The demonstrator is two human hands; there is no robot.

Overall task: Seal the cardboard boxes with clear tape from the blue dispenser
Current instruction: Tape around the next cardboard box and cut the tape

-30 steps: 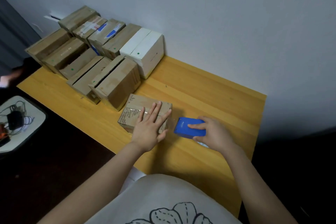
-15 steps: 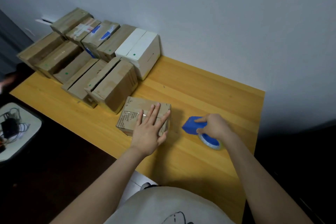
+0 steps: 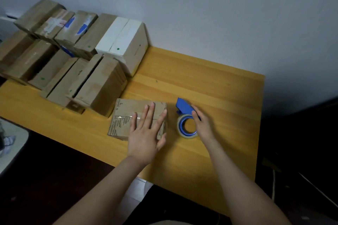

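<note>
A yellow wooden surface (image 3: pixel 210 82) is set against a white wall (image 3: pixel 201 14). The rear left of the surface is occupied by a group of brown cardboard boxes (image 3: pixel 54 64), packed side by side in rows. Two white rectangular boxes (image 3: pixel 126 42) are placed at the right end of the group, touching the wall. Blue marks are seen on two of the rear brown boxes. The area between the group and the right edge of the surface is taken up only by the items listed below.

All boxes are closed, so their contents cannot be seen. A dark slit is visible between the top flaps of the nearest box in the group.

A small brown cardboard box (image 3: pixel 124 115) is positioned near the front edge, just beside the group. A strip of clear tape (image 3: pixel 122 117) is seen across its top. The left grip (image 3: pixel 146 133) is released and laid flat on this box, with the fingers spread.

The blue plastic tape dispenser (image 3: pixel 184 109) is laid on its side just to the right of the small box, with its roll of clear tape (image 3: pixel 187 128) facing up. The right grip (image 3: pixel 203 124) is released, and its extended fingers are held against the right side of the dispenser.
</note>
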